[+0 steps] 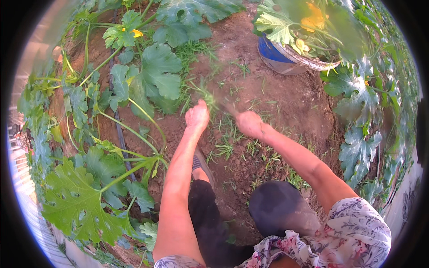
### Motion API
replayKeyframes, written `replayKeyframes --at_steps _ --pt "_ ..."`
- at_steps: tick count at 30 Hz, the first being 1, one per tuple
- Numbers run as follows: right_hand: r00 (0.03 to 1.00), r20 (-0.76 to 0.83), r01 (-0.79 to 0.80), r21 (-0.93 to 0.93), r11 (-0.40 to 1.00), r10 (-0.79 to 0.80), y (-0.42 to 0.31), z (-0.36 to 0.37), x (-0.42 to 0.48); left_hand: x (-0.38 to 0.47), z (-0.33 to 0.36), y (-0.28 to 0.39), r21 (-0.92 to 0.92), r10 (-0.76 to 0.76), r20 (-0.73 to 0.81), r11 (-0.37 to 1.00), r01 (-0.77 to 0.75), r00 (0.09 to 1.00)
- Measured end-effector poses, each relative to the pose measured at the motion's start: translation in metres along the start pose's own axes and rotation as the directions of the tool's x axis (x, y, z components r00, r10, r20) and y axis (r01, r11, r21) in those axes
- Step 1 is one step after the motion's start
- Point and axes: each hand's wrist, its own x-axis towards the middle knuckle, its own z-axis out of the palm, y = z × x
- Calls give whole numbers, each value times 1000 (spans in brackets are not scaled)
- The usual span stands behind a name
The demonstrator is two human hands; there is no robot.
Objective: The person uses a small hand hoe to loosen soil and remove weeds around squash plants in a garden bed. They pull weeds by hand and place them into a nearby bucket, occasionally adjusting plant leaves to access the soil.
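My left hand (197,115) is closed on a tuft of green weeds (208,98) above the bare soil, just right of a large squash leaf. To its right, my right hand (248,124) grips the handle of a tool (230,108), which is blurred and points toward the weeds; its kind cannot be told. Short grassy weeds (225,147) lie or stand on the brown soil below and between the hands. More low weeds (192,53) grow beyond my left hand, beside the squash leaves.
Squash plants (161,72) with broad leaves and a black drip line (118,129) run along the left. A blue and white bucket (273,55) holding leaves and yellow blossoms stands at the upper right. More squash plants (358,97) line the right side.
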Motion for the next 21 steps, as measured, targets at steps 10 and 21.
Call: replayKeyframes --at_steps 10,21 --pt "901 -83 -375 346 860 426 49 -55 -211 -74 11 62 -853 445 118 503 -139 888" --pt "948 -287 -11 399 917 136 43 -69 -130 -15 -12 59 -9 413 -168 907 -421 895"
